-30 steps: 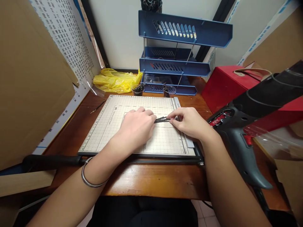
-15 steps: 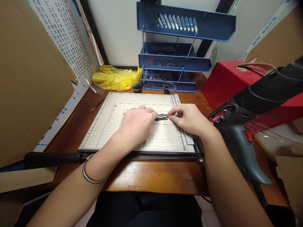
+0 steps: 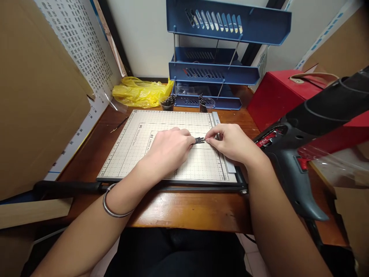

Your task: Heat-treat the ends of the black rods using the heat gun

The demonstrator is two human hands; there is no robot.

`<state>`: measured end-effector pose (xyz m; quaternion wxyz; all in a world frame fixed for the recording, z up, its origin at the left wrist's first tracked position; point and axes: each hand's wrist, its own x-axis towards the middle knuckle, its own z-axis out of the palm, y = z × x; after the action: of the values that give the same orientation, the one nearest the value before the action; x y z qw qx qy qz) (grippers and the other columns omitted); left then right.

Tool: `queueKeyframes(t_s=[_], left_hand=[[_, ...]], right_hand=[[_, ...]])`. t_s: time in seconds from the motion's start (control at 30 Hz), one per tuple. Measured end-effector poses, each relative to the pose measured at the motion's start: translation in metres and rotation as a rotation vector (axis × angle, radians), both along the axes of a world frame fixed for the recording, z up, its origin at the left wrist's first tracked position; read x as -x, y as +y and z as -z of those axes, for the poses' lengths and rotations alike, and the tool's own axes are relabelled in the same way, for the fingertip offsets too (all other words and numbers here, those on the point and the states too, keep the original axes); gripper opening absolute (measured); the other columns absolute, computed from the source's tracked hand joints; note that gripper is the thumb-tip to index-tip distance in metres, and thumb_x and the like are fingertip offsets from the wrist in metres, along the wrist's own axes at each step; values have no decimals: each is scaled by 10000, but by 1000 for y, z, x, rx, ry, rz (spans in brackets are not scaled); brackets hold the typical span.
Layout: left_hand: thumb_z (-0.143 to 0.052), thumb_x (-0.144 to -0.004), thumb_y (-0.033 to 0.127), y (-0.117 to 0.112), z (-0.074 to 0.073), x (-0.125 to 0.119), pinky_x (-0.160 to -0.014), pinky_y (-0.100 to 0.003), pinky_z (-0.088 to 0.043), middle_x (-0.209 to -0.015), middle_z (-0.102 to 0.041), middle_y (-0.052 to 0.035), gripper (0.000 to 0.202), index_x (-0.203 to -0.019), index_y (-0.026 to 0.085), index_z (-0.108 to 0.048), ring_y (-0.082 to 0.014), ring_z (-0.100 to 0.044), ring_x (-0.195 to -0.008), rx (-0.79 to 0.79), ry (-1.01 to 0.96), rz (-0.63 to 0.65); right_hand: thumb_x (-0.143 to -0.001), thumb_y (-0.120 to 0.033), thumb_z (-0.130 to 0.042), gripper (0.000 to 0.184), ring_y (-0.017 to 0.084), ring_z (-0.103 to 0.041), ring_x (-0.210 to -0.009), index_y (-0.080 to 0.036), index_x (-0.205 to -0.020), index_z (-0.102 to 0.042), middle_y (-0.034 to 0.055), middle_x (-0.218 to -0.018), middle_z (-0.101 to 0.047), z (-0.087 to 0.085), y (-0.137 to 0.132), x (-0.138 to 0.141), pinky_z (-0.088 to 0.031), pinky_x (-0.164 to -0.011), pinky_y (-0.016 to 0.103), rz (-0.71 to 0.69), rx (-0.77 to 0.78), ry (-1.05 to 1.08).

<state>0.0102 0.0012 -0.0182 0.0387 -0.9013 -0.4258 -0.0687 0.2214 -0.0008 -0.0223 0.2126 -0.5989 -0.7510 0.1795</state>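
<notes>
A small bundle of thin black sticks (image 3: 199, 140) lies between my two hands, just above the cream gridded board of a paper trimmer (image 3: 198, 165). My left hand (image 3: 171, 148) is closed around one end of the bundle, its fingers mostly hidden behind the back of the hand. At the other end, the thumb and forefinger of my right hand (image 3: 230, 143) pinch at the stick tips. What exactly the sticks are is too small to tell. The trimmer's black handle (image 3: 69, 187) and blade arm run along the board's near edge.
Two clear cups (image 3: 167, 104) of similar black sticks stand behind the board, before a blue tiered tray (image 3: 213, 73). A yellow plastic bag (image 3: 141, 92) lies at back left. To the right are a grey-black heat gun or similar tool (image 3: 296, 154) and a red box (image 3: 273, 92).
The sticks between my hands now sit more evenly together, with less length showing beyond my left fingers. My left hand has shifted slightly right; the view has tilted a little.
</notes>
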Motion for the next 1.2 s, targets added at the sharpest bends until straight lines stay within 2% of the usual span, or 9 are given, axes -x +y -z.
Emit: queueKeyframes(t_s=[0.17,0.3,0.5,0.7,1.2], left_hand=[[-520,-1050,296,0,0,0,-586,-337,-326,-1148,-764,0,271,-1106,283,-785,-254,-701,-1036,4,6,8],[-514,-1056,311,1,0,0,-600,-342,-365,-1176,-759,5,282,-1131,296,-786,-254,-690,-1047,3,20,18],[-526,-1051,248,2,3,3,-599,-332,-376,-1221,-749,23,289,-1179,322,-774,-243,-672,-1043,-7,43,36],[-515,-1065,277,3,4,3,-606,-323,-384,-1211,-756,5,280,-1192,298,-764,-241,-673,-1038,-20,14,56],[-503,-1061,258,0,0,3,-645,-321,-417,-1208,-759,1,293,-1174,292,-772,-226,-679,-1056,1,-8,93]], right_hand=[[-872,-179,-611,176,159,-657,-843,-213,-867,-783,22,-922,-765,1,1,1,-464,-786,301,-33,-8,21],[-830,-161,-626,165,156,-645,-805,-213,-842,-782,13,-873,-755,0,1,1,-458,-748,301,-2,9,7],[-821,-152,-624,170,150,-641,-783,-213,-833,-783,11,-860,-754,-1,0,1,-460,-736,292,-22,20,19],[-821,-171,-614,178,168,-646,-795,-220,-838,-785,9,-851,-753,-2,-1,0,-457,-751,316,53,16,-28],[-816,-165,-616,171,155,-621,-732,-199,-828,-784,27,-802,-737,0,1,1,-448,-708,296,-1,19,1]])
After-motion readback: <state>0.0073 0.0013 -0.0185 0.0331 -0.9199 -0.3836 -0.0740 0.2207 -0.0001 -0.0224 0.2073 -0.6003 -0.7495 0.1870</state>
